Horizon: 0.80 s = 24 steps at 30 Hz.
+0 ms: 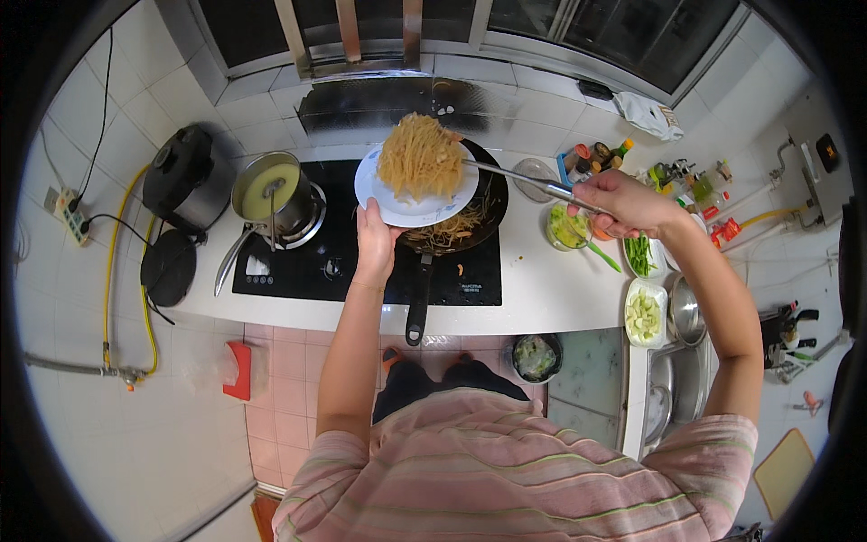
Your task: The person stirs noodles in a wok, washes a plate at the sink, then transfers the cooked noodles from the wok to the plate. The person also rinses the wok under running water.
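My left hand (pixel 376 237) holds the near rim of a white plate (pixel 420 215) above the hob. Heaped on the plate are pale yellow shreds of cooked food (pixel 418 159). My right hand (pixel 620 203) is closed around the metal handle of a cooking utensil (pixel 525 179), whose far end meets the right side of the heap; its head is hidden. Partly covered by the plate, a black frying pan (pixel 500 203) with more shredded food (pixel 447 230) in it sits on the hob, its black handle (pixel 419 298) pointing toward me.
On the hob's left stands a saucepan (pixel 274 196) with pale liquid and a ladle. A rice cooker (pixel 186 176) is farther left. To the right are a glass bowl (pixel 566 230) with a green spoon, trays of cut green vegetables (pixel 643 315), bottles (pixel 603 159) and a sink (pixel 684 379).
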### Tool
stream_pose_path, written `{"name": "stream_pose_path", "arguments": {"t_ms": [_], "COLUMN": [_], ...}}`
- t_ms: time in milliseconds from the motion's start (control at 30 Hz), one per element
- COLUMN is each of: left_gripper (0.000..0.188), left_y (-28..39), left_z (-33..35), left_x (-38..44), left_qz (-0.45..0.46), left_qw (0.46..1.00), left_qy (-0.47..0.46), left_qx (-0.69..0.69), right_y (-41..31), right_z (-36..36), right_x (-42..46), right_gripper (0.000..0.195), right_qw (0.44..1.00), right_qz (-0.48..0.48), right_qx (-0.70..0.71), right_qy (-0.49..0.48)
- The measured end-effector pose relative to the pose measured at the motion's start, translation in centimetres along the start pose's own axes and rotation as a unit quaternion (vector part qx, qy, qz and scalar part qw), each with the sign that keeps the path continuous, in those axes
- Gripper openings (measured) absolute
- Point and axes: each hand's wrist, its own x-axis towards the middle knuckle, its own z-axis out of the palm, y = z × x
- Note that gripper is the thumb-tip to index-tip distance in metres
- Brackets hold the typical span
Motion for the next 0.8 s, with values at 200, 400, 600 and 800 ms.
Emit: {"name": "stream_pose_path", "arguments": {"t_ms": [200,400,600,800], "left_gripper": [0.044,0.044,0.043,0.045], "left_y": [0.9,0.9,1.4,0.0], "left_z": [-0.3,-0.5,-1.1,-0.9], "left_x": [0.9,0.9,1.6,1.9], "left_qz": [-0.008,-0.007,-0.016,-0.021], "left_qw": [0.998,0.997,0.996,0.993], "left_qy": [-0.050,-0.070,-0.090,-0.114], "left_qx": [-0.031,-0.017,-0.002,0.026], "right_y": [-0.5,-2.5,-8.0,-11.7], "right_z": [2.5,3.5,3.8,3.3], "right_x": [-0.6,-1.9,-2.9,-2.5], "right_gripper": [0.042,0.038,0.043,0.038], "right_qw": [0.989,0.961,0.915,0.843], "right_qz": [-0.023,-0.027,-0.016,-0.001], "right_qx": [-0.125,-0.250,-0.370,-0.505], "right_qy": [0.073,0.119,0.164,0.183]}}
